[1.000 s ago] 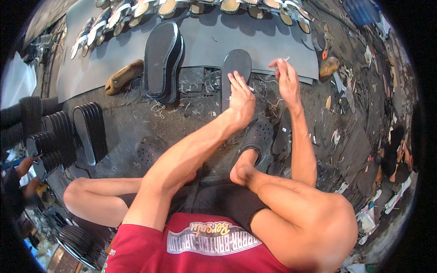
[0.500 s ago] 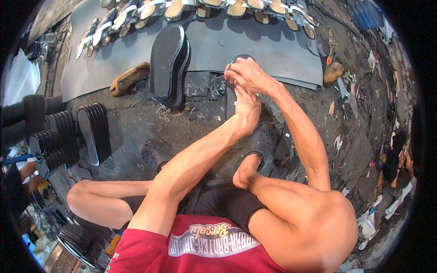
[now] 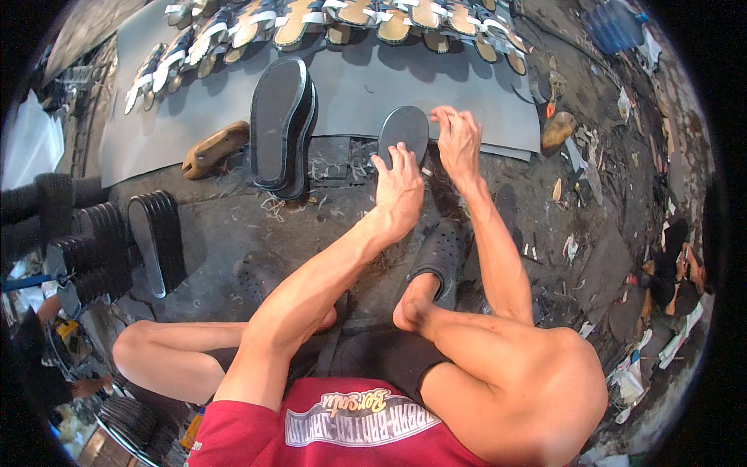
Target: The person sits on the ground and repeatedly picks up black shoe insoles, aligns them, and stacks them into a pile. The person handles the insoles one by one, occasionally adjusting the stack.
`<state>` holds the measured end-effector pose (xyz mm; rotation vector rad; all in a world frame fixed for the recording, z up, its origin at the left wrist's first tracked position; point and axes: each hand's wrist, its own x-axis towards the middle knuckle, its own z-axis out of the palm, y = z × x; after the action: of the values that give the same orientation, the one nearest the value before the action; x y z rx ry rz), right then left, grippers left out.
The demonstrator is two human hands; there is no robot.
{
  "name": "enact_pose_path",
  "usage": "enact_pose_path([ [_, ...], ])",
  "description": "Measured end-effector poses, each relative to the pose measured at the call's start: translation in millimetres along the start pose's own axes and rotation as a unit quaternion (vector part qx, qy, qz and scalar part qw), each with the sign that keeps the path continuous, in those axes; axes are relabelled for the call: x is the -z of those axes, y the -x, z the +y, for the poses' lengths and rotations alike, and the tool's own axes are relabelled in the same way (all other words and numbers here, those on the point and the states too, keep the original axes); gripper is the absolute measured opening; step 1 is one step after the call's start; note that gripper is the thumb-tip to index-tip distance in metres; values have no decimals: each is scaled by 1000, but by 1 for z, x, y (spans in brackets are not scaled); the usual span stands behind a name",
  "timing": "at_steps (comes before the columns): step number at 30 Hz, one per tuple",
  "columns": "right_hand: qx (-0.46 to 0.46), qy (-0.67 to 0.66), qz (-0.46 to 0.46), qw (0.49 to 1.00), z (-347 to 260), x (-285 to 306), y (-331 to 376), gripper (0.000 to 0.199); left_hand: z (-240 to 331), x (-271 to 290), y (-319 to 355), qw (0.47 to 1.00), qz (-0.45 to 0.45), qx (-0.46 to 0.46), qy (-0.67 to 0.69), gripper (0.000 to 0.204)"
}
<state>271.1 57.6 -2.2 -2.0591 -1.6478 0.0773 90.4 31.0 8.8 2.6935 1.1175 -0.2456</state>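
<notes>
A dark shoe sole (image 3: 406,128) lies in front of me, its rounded end pointing away and the rest partly hidden under my hand. My left hand (image 3: 399,191) rests on it with the fingers spread over its surface. Just right of the sole, my right hand (image 3: 459,148) is raised clear of it, fingers bent and apart, with nothing visible in them. To the left lies a small stack of black soles (image 3: 280,117) with shiny edges. Beside that stack is a wooden shoe last (image 3: 216,150).
Rows of sandals (image 3: 292,22) with tan insoles line the far side of a grey sheet (image 3: 350,101). More soles (image 3: 152,241) stand in a row at left. A second last (image 3: 557,131) and scraps (image 3: 572,247) lie at right. My clog (image 3: 440,257) is near the hands.
My hands were together over the sole; now they are apart. The right hand has lifted off to the right, and the left stays on the sole, whose far end now shows.
</notes>
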Motion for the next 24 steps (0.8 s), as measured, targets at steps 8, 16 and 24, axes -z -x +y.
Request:
enact_pose_path([
  [8,50,-41,-82,995,-66,42,146,19,-54,-3,17,981,18,-59,183,131],
  [16,183,-77,-99,975,-90,51,195,34,-19,6,-12,999,-15,0,48,90],
  [24,60,-159,-94,981,-77,-29,168,27,59,16,-50,952,-149,89,-251,93],
])
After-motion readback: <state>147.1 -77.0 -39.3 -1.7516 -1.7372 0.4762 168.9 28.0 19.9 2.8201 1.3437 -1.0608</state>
